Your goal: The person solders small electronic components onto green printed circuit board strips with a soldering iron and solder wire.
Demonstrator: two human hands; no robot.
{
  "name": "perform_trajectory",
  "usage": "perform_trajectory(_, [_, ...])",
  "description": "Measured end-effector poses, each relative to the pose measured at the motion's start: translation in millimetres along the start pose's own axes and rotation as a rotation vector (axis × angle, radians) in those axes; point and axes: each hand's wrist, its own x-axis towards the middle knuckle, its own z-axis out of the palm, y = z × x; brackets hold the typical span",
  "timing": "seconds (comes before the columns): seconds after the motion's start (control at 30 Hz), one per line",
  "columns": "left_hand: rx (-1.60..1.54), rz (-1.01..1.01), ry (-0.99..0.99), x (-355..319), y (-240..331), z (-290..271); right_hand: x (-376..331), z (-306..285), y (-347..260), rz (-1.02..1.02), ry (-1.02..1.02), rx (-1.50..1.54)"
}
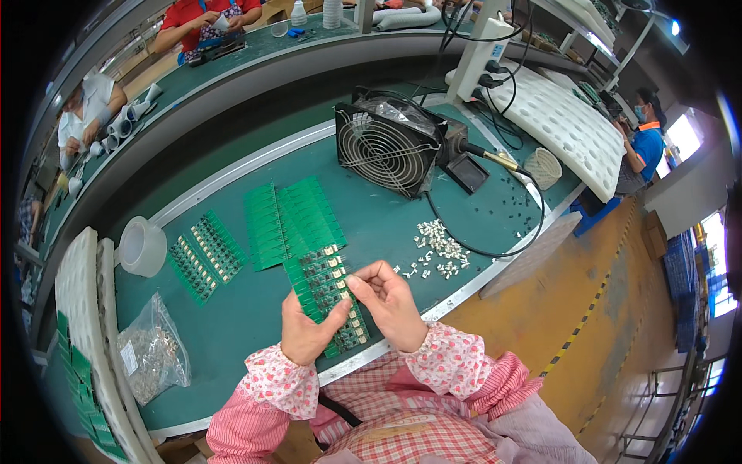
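Both hands, left hand (305, 329) and right hand (394, 301), are pinching closed on the thin, stiff, light green circuit-board strip (328, 290), best gripped by bare edges, over the green counter (232, 325).

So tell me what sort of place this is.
Most likely an electronics assembly line: green circuit board panels on a long green bench, a soldering iron beside a fan, other workers seated along it.

Bright, even light — fisheye-bent, dark edges
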Motion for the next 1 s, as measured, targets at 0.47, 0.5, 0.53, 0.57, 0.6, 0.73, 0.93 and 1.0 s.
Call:
perform_trajectory(0.47, [-0.118,-0.1,0.067,4.8,-4.4,-5.8,9.1,-65.0,-39.2,-0.797,-0.028,-1.539])
perform_trajectory(0.5, [-0.139,-0.103,0.069,4.4,-4.2,-4.9,10.3,-64.9,-37.7,-0.818,-0.024,-1.547])
perform_trajectory(0.53, [-0.161,-0.106,0.071,4.2,-4.1,-4.4,11.4,-64.5,-36.2,-0.838,-0.02,-1.556])
perform_trajectory(0.57, [-0.163,-0.119,0.068,5.0,-4.1,-4.8,12.2,-63.6,-34.5,-0.863,0.001,-1.592])
perform_trajectory(0.6, [-0.16,-0.118,0.082,4.5,-4.6,-5.2,12.1,-62.5,-34.5,-0.869,-0.012,-1.583])
perform_trajectory(0.73, [-0.153,-0.113,0.054,3.4,-2.7,-4.4,13.7,-61.8,-35.0,-0.923,-0.011,-1.623])
perform_trajectory(0.93, [-0.133,-0.087,0.045,2.7,-1.9,-4.5,4.5,-35.5,-44.6,-0.236,0.008,-0.904])
perform_trajectory(1.0, [-0.123,-0.062,0.048,3.1,-3.6,-5.0,3.7,-27.9,-37.3,0.042,-0.116,-0.26])
